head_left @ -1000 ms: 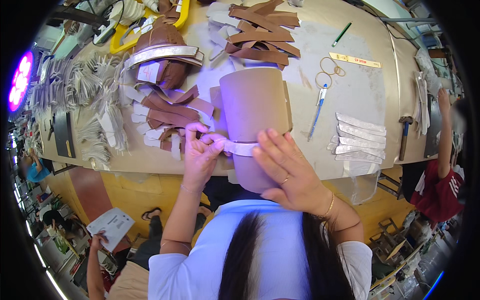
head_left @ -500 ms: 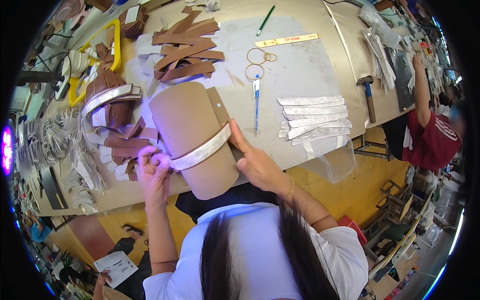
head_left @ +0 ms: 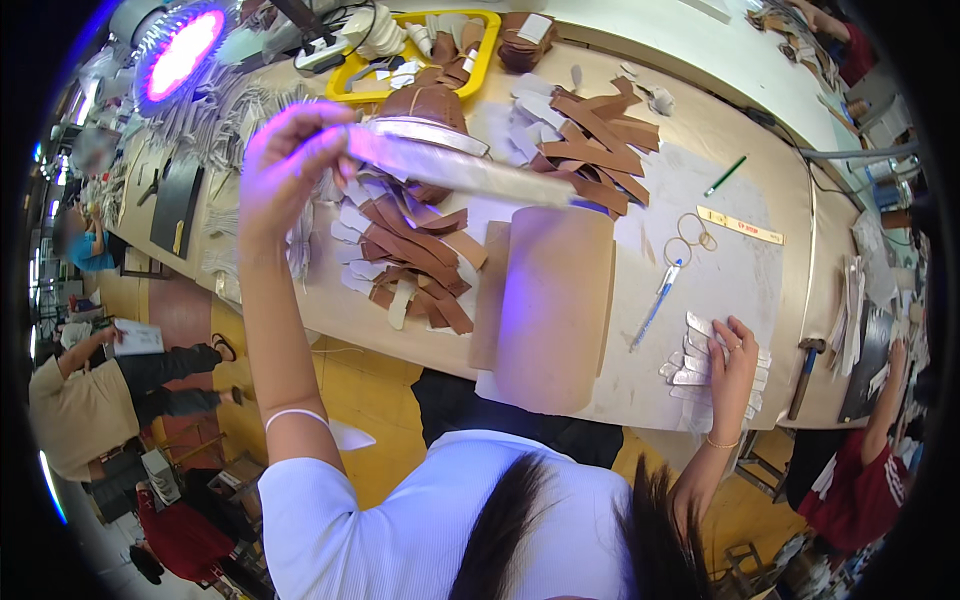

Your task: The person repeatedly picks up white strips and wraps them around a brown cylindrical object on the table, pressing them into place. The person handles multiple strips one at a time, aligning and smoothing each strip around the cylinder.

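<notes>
Pinched by one end between thumb and fingers of the left hand (head_left: 295,165): a long pale strip (head_left: 470,170), raised and blurred (from motion, most likely). Stretching out to the right of that hand, toward the far end of a curved brown form (head_left: 555,310); impossible to tell whether touching it. Likely light, thin and flexible, yet springy enough to reach out nearly straight from a single grip. Perhaps slick on the shiny face, and prone to creasing if bent sharply. Best taken flat by the very end, with the length left free.

Lying under and just beside the right hand (head_left: 735,365): a stack of similar pale strips (head_left: 690,370). Fingers there slightly bent, hard to tell whether gripping any. Between the hands, touched by neither: the brown form. To the right of the left hand, nearer the body: brown strips (head_left: 425,255). Just left of the right hand: a pen (head_left: 655,305).
</notes>
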The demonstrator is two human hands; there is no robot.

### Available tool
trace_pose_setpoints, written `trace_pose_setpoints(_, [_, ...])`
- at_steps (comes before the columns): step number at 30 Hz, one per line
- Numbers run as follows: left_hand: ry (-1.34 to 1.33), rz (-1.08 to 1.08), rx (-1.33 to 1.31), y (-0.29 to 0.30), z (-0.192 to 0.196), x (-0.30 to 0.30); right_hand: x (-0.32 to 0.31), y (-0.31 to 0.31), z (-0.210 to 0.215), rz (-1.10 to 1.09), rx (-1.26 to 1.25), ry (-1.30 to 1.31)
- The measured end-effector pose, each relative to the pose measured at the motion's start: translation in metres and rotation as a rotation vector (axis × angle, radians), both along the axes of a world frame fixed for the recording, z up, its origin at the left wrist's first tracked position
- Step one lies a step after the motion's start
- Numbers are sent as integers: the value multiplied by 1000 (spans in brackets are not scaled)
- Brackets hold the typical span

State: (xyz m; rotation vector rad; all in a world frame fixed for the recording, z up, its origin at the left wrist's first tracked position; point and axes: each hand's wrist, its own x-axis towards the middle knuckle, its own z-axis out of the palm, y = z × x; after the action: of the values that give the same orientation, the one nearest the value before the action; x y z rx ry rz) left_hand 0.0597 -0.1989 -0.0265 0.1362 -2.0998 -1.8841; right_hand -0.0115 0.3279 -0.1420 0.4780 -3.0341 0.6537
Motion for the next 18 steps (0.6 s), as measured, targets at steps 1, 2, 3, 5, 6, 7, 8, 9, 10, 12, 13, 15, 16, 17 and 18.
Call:
trace_pose_setpoints(1, [-30,12,55,-19,-9,-7,-1,0,-1,10,-4,24])
trace_pose_setpoints(2, [-100,40,22,-37,-20,-13,-2,0,-2,11,-9,19])
trace_pose_setpoints(3, [-168,60,-5,-54,-34,-22,-3,1,0,3,-7,16])
trace_pose_setpoints(5, [-277,86,-77,-82,-59,-28,-6,-1,0,5,-18,3])
trace_pose_setpoints(6, [-305,104,-98,-86,-66,-27,-8,-3,2,7,-25,-4])
trace_pose_setpoints(7, [-333,124,-121,-91,-72,-25,-10,-5,3,10,-33,-11])
trace_pose_setpoints(8, [-362,132,-133,-86,-73,-30,-11,-6,5,4,-44,-19])
trace_pose_setpoints(9, [-376,243,-161,-79,-74,-29,-12,-7,7,0,-57,-27])
trace_pose_setpoints(10, [-347,285,-191,-75,-73,-26,-12,-7,9,-1,-71,-35])
trace_pose_setpoints(12, [-297,385,-254,-73,-74,-11,-12,-9,11,9,-65,-31])
trace_pose_setpoints(13, [-336,390,-250,-76,-80,0,-13,-9,12,18,-62,-29])
trace_pose_setpoints(15, [-479,327,-226,-65,-81,26,-13,-8,10,29,-77,-36])
trace_pose_setpoints(16, [-550,297,-211,-59,-82,35,-13,-5,9,36,-85,-41])
trace_pose_setpoints(17, [-629,297,-270,-54,-83,42,-15,-1,8,74,-42,-20])
trace_pose_setpoints(18, [-707,294,-328,-48,-84,47,-16,2,8,74,-70,-30])
